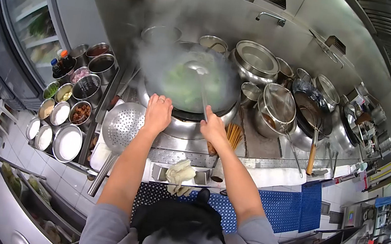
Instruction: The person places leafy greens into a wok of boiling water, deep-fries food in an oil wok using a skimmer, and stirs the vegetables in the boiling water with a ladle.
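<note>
A large dark wok (232,84) stands on the stove, steam rising from it and blurring the green food (185,87) inside. My right hand (215,129) is wrapped round the handle of a metal ladle (203,85), whose bowl reaches over the food. At the near left rim of the wok, my left hand (158,113) has its fingers closed on the edge; the fingertips are partly hidden. Just left of that hand lies a perforated skimmer (124,125) with a long metal handle. A bundle of thin sticks (234,136) is beside my right hand.
Several metal containers of ingredients and white powders (67,143) stand at the left. Pots, a wire strainer (280,104) and another wok (312,112) line the stove's right side. A crumpled cloth (181,172) lies at the front edge. A faucet (272,17) juts from the back wall.
</note>
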Available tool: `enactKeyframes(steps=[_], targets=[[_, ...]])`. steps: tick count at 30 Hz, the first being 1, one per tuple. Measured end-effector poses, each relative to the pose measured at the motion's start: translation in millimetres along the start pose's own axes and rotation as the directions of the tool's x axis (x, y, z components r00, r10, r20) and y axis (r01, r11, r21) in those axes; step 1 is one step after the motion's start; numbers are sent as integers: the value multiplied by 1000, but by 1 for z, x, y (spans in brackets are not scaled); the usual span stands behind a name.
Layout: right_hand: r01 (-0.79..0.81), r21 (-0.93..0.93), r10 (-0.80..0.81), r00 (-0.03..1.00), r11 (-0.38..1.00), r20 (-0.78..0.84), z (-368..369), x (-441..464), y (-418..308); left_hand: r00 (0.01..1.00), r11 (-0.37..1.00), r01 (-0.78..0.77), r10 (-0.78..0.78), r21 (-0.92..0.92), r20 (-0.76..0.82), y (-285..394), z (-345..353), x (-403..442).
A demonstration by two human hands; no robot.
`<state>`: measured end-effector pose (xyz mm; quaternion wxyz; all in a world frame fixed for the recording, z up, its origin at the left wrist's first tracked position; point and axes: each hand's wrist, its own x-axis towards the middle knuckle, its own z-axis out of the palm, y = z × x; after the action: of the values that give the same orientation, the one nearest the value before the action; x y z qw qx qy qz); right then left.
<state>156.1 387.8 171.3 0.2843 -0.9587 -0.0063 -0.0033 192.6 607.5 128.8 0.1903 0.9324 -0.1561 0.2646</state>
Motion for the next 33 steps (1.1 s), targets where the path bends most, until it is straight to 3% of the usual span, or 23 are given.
enactKeyframes(steps=[5, 12, 15, 19, 20, 21, 23, 26, 29, 33], targets=[[113, -188, -92, 989, 976, 116, 13, 2, -7, 1000, 1000, -9, 9, 9, -3, -1, 0, 0], [176, -280, -138, 979, 944, 149, -5, -31, -7, 998, 1000, -12, 11, -21, -59, 0, 3, -1], [174, -258, -140, 980, 950, 143, -7, -37, -4, 999, 1000, -5, 4, -14, -52, 0, 3, -1], [123, -18, -123, 992, 992, 19, 2, -63, 13, 997, 1000, -7, 5, -29, -71, -1, 5, -4], [270, 14, -267, 957, 963, -110, 22, -64, 41, 997, 999, -10, 7, -31, -80, -2, 5, -4], [154, 210, -157, 988, 965, -2, 15, -74, 44, 997, 999, -8, 4, -48, -72, -3, 5, -4], [-150, 525, 7, 965, 838, 264, -11, -96, 37, 999, 997, -6, 2, -81, -53, -4, 5, -5], [-279, 665, -12, 918, 693, 397, -35, -109, 58, 998, 991, -22, 14, -130, -65, -7, 5, -6], [-405, 626, 66, 868, 667, 491, -74, -106, 53, 996, 990, -23, 10, -138, -92, -7, 7, -6], [-225, 262, 141, 943, 938, 303, -74, -80, 40, 988, 990, -48, 28, -134, -149, -6, 7, -6]])
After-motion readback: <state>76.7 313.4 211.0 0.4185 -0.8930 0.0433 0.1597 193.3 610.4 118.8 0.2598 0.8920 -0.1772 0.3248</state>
